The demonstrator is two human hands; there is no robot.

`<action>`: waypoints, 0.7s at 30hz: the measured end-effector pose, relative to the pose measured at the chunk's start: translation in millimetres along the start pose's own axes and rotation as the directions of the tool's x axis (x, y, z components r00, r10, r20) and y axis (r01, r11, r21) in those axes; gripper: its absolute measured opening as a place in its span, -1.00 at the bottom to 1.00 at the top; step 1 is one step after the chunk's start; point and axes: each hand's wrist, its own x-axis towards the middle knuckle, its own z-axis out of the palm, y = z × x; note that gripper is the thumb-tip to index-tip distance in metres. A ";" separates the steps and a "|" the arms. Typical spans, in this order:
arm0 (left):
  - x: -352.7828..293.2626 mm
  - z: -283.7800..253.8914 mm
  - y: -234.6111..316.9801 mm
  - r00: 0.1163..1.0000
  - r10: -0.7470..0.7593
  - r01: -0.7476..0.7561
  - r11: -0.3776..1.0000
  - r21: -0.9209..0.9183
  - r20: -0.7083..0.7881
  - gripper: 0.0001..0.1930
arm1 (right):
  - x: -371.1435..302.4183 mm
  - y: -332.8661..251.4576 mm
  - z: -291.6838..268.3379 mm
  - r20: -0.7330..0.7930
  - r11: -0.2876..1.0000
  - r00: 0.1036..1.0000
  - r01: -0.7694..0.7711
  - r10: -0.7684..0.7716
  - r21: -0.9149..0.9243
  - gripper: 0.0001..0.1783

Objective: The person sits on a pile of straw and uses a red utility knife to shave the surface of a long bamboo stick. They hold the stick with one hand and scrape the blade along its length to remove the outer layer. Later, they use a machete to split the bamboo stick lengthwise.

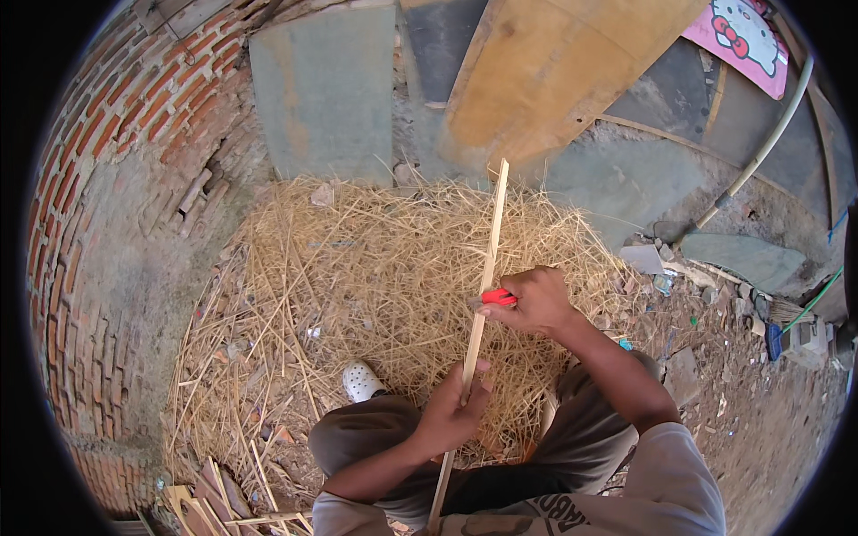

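A long, pale strip of split bamboo or wood (487, 268) runs from my lap up over the straw-like pile, tilted slightly right at its far end. My left hand (456, 409) is wrapped round its lower part. Higher up, my right hand (534, 302) grips a red-handled cutter knife (499, 297), whose blade end meets the edge of the strip. The blade itself is too small to make out well. Under both hands lies a heap of thin, dry shavings (357, 259).
A brick wall (98, 134) stands on the left. Leaning boards, one grey-green (326, 89) and one tan (554, 80), rise behind the heap. Cut wood pieces (210, 500) lie at lower left, rubble (715, 304) at right. My white perforated shoe (361, 381) rests among the shavings.
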 end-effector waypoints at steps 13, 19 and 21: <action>21.3 15.3 -17.5 0.996 0.011 -0.011 1.000 0.006 0.087 -0.69 | -43.4 -4.3 -8.7 0.104 0.997 0.992 -0.072 0.075 -0.026 -0.34; 11.9 15.8 -9.3 0.996 0.069 -0.070 0.998 -0.009 -0.061 -0.70 | -27.5 -12.9 4.4 0.091 1.000 0.996 0.015 -0.015 -0.009 -0.35; 4.6 13.2 -11.6 0.994 0.076 -0.078 0.997 -0.021 -0.079 -0.69 | -19.7 -16.3 3.8 0.077 0.999 0.997 -0.013 0.011 0.033 -0.37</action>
